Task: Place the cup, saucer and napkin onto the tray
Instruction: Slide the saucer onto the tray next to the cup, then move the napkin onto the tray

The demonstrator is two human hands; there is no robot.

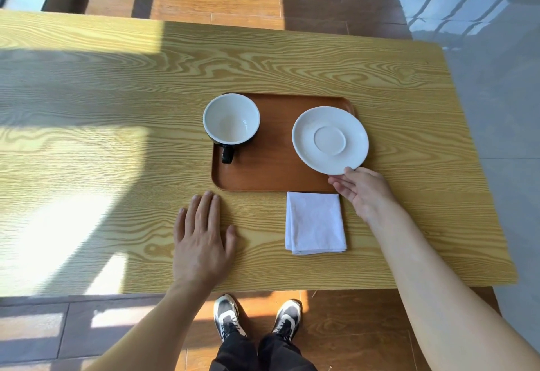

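While the right hand pinches the round white ceramic saucer by its near rim (left hand flat, fingers spread), it overhangs the brown wooden tray's right edge and could tip.

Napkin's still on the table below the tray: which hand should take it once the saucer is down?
Probably the right hand: it holds the saucer just beyond the napkin. The left hand lies flat, farther away.
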